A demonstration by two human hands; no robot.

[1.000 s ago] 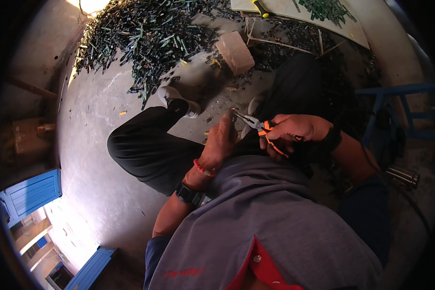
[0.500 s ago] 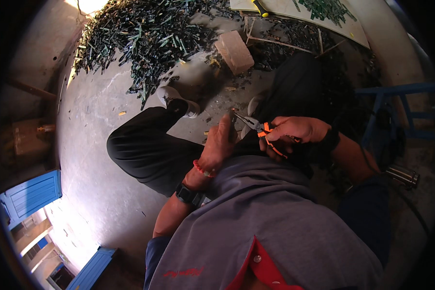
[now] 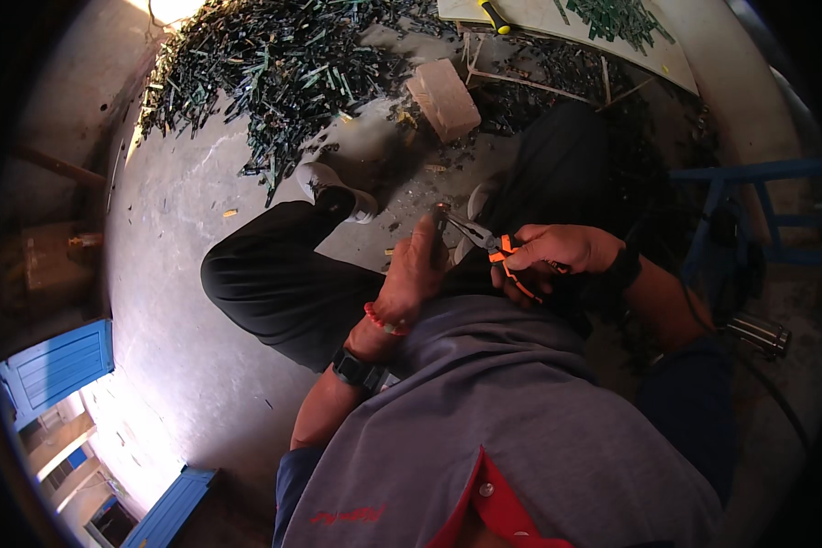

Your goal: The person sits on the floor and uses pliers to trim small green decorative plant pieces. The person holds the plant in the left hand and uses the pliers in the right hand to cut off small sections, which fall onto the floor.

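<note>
My right hand is closed around long-nose pliers with orange and black handles. The jaws point left toward the fingertips of my left hand. Pinched upright in that hand is a small dark piece with a reddish-orange spot at its top; its exact kind is too small to make out. The plier tips meet or nearly meet this piece. Both hands are in front of my lap, between my bent legs.
A large heap of dark green and black strips covers the floor ahead. Near it lies a pale brick-like block. At far right, a low board carries a yellow-and-black handled tool and green strips. A blue metal frame stands right.
The pliers and my right hand have shifted very slightly, while the dark piece stays at the plier tips. Otherwise the hands keep nearly the same position.
</note>
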